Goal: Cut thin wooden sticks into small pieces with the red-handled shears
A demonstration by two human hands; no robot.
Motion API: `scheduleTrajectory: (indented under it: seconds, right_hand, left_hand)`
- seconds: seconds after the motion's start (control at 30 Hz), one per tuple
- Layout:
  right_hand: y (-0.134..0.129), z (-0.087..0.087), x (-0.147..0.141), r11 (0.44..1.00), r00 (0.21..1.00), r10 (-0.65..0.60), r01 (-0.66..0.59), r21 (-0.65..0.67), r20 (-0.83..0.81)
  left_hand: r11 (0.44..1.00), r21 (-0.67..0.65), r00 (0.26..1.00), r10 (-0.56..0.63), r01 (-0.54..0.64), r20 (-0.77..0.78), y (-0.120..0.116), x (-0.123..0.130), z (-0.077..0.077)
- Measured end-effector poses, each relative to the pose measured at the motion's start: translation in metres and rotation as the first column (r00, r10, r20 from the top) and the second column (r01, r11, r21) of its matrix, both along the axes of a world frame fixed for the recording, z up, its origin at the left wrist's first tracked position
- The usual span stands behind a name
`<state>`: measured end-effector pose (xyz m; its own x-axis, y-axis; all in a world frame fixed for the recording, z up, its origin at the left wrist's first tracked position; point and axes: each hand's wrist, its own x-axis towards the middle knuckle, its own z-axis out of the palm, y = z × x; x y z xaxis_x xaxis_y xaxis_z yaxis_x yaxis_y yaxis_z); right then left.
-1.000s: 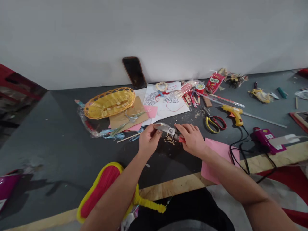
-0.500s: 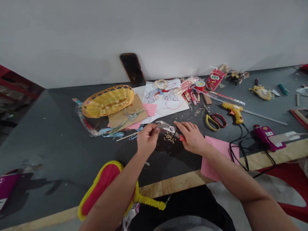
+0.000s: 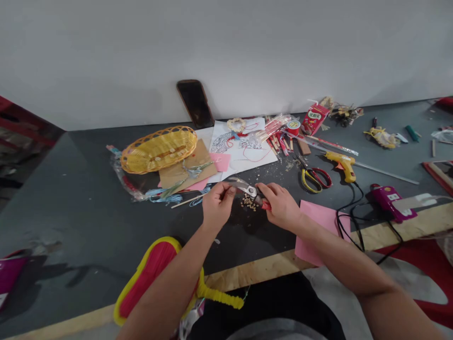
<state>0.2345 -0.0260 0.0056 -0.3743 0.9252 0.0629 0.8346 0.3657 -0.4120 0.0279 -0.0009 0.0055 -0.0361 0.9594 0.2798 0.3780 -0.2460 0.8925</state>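
In our right hand (image 3: 282, 204) we grip the shears (image 3: 251, 191), midway between the worktop's (image 3: 92, 203) front and back edges; our left hand (image 3: 217, 204) nears the blades, its hold we cannot tell. Beige bits (image 3: 249, 203) lie below.

Open gray tabletop (image 3: 95, 217) leaves my left hand (image 3: 217, 204) a lane at frame left, between blue tassels (image 3: 163, 195) above and a yellow-rimmed paddle (image 3: 148, 274) below; scissors (image 3: 308, 173), glue gun (image 3: 340, 161) and cord (image 3: 338, 219) (black, looping untidily) obstruct the right.

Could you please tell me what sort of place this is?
It looks like a handicraft workspace, judging by the yellow hot-glue gun, the scissors and the light-blue tassels.
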Motion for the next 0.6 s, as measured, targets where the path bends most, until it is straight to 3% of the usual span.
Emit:
scheduleTrajectory:
  seconds: [0.6]
  right_hand:
    - [0.0037, -0.0006, 0.0073, 0.996, 0.997, 0.075, -0.076, 0.05, 0.02]
  left_hand:
    - [0.994, -0.025, 0.99, -0.105, 0.108, 0.089, 0.0, -0.0038, -0.0017]
